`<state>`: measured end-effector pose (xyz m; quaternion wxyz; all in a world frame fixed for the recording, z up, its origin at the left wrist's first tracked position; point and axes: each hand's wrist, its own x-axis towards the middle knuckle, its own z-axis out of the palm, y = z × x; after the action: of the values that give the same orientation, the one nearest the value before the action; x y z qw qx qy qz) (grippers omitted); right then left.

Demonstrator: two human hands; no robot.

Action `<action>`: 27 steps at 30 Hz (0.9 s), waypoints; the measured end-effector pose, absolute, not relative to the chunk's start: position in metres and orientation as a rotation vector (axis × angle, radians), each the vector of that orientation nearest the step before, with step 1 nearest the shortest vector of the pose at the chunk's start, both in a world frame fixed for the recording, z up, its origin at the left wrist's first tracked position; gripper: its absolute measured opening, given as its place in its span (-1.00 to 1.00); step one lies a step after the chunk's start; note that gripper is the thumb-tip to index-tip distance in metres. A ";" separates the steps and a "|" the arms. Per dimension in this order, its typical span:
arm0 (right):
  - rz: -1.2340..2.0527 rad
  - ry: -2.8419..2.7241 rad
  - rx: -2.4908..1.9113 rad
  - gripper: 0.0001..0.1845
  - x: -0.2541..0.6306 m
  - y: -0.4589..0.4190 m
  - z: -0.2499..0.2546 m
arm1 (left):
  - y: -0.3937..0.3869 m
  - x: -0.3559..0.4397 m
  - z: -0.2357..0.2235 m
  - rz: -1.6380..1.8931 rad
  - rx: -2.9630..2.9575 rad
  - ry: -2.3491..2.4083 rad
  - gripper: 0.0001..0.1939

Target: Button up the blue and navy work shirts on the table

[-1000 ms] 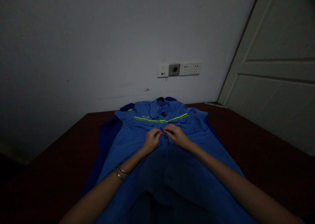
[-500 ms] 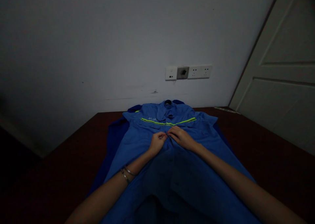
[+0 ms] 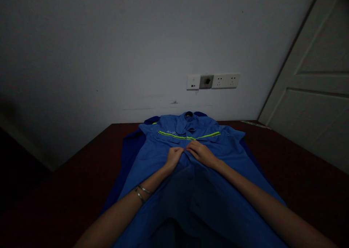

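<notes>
A blue work shirt point(image 3: 158, 160) lies front side up, collar toward the wall, with a yellow-green stripe and white lettering across its chest. Just below the stripe, at the front placket, my left hand point(image 3: 174, 158) pinches the cloth edge with closed fingers. My right hand point(image 3: 201, 153) is close beside it, its fingertips pinching the placket from the other side. Any button between the fingertips is hidden. Farther down the front, small dark buttons show faintly. Under the shirt lies a darker blue garment point(image 3: 132, 146), showing at the sides and behind the shoulders.
The garments rest on a dark reddish-brown table point(image 3: 95, 157) against a pale wall point(image 3: 136, 51). A row of sockets and switches point(image 3: 225, 80) is on the wall behind the collar. A panelled door point(image 3: 313, 91) stands at the right. The light is dim.
The view has shifted slightly, so everything sits a little farther right. Both hands stay at the same place on the placket; the left fingers have turned over, and the placket cloth lies flatter.
</notes>
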<state>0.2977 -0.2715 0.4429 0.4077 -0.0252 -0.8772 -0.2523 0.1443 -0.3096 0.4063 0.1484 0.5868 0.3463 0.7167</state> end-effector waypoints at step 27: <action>-1.266 -2.019 -0.042 -0.80 0.310 -0.289 0.447 | -0.322 0.148 0.413 2.061 1.654 0.919 -0.79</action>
<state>0.3098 -0.2895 0.4470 0.3703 -0.0164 -0.7869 -0.4934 0.1479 -0.3217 0.4132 0.1710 0.5823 0.3237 0.7259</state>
